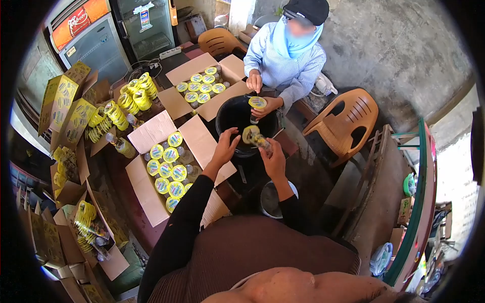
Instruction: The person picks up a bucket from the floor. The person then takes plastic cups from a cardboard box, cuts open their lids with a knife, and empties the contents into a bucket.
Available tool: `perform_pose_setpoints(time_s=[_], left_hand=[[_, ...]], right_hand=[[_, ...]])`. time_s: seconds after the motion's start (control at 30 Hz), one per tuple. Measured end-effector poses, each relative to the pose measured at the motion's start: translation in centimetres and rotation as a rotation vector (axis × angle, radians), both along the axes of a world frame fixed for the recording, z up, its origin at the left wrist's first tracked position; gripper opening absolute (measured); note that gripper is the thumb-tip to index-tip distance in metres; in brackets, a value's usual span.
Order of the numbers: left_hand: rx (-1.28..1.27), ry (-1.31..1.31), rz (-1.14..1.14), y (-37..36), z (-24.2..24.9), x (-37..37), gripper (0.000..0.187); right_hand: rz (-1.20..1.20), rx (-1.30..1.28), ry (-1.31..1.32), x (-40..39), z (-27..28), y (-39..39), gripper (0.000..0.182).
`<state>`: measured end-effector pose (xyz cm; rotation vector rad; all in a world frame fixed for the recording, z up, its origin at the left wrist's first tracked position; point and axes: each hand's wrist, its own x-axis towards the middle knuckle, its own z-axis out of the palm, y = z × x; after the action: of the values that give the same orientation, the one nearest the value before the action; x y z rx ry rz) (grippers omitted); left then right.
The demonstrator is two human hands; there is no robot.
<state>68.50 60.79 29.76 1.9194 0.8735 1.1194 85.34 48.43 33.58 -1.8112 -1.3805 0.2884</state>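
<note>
My right hand (pixel 274 160) is closed around a clear bottle (pixel 259 141), which is tilted, with a yellow round label at its far end. It is held over the near rim of a black bucket (pixel 220 132). My left hand (pixel 226 146) is at the bucket's left side, fingers apart and holding nothing. Across the bucket a co-worker (pixel 293 60) holds another bottle topped by a yellow round label (pixel 257 102). An open carton (pixel 150 198) to the left of my left arm contains several upright bottles with yellow round tops (pixel 176 189).
A second open carton (pixel 184 72) of similar bottles stands farther back. Stacks of yellow discs (pixel 117 115) and opened cartons (pixel 65 101) line the left. A grey bucket (pixel 270 199) sits below my right forearm. An orange plastic chair (pixel 348 118) is at the right.
</note>
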Motion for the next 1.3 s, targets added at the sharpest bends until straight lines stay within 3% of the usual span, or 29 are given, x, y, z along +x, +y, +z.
perform_pose_setpoints(time_s=[0.1, 0.27, 0.37, 0.53, 0.63, 0.7, 0.73, 0.9, 0.97, 1.0, 1.1, 1.17, 1.23, 1.3], left_hand=[[-0.028, 0.040, 0.027, -2.2, -0.8, -2.7, 0.038], [0.103, 0.262, 0.267, -6.3, -5.9, -9.3, 0.042], [0.176, 0.382, 0.382, -9.0, -8.9, -13.7, 0.045], [-0.011, 0.673, 0.699, -13.3, -11.1, -18.1, 0.055], [-0.072, 0.742, 0.785, -15.1, -12.0, -19.0, 0.058], [-0.098, 0.743, 0.764, -15.7, -12.2, -19.3, 0.062], [-0.097, 0.764, 0.773, -15.8, -12.3, -19.1, 0.063], [-0.115, 0.798, 0.801, -15.6, -11.8, -18.2, 0.062], [-0.133, 0.826, 0.816, -15.6, -12.0, -18.5, 0.062], [-0.127, 0.826, 0.802, -15.6, -11.8, -18.4, 0.062], [-0.142, 0.840, 0.788, -15.5, -11.6, -18.4, 0.063], [-0.103, 0.840, 0.780, -15.5, -12.1, -18.4, 0.063], [-0.116, 0.855, 0.769, -15.6, -12.0, -18.4, 0.063], [-0.094, 0.866, 0.770, -15.5, -12.0, -18.4, 0.064]], right_hand=[[0.035, 0.053, -0.042, -0.4, -0.3, 0.3, 0.038], [0.083, 0.153, -0.041, -0.2, -0.9, 1.0, 0.038], [0.068, 0.076, 0.048, 0.3, -1.3, 1.1, 0.039], [0.111, 0.032, -0.043, 0.7, -1.9, 1.1, 0.041], [0.041, 0.187, 0.049, 0.4, -1.7, 1.5, 0.041], [0.090, -0.017, -0.043, 0.7, -1.5, 1.4, 0.041], [0.069, 0.127, -0.043, 0.7, -2.1, 1.7, 0.040], [0.124, -0.037, 0.027, 0.2, -1.4, 1.2, 0.039], [0.067, 0.288, 0.001, 0.4, -2.7, 1.6, 0.038], [0.090, 0.136, -0.041, 0.8, -2.7, 1.4, 0.038], [0.071, 0.139, 0.128, 0.6, -2.9, 1.5, 0.038], [0.090, 0.230, 0.051, 0.4, -2.4, 1.8, 0.039], [0.113, 0.081, 0.043, 0.5, -2.3, 1.9, 0.040], [0.109, 0.100, -0.019, 0.1, -2.0, 1.9, 0.041]])
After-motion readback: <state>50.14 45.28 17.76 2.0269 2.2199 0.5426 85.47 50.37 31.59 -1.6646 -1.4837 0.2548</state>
